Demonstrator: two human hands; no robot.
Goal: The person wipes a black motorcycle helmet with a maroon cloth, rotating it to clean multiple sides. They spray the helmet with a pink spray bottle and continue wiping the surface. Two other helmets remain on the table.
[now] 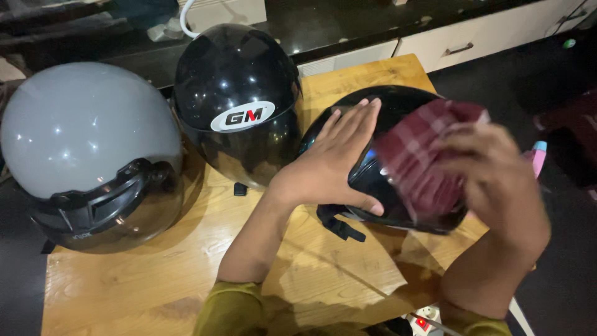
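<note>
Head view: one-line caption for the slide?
Left hand steadies a black helmet on a wooden table while right hand presses a maroon cloth on it.

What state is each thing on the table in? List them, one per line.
Grey helmet: upright, dark visor down.
Middle black helmet: upright, untouched.
Right black helmet: on the wooden table, chin strap hanging loose.
Left hand: flat on the right helmet.
Right hand: pressing a red checked cloth on it.
</note>
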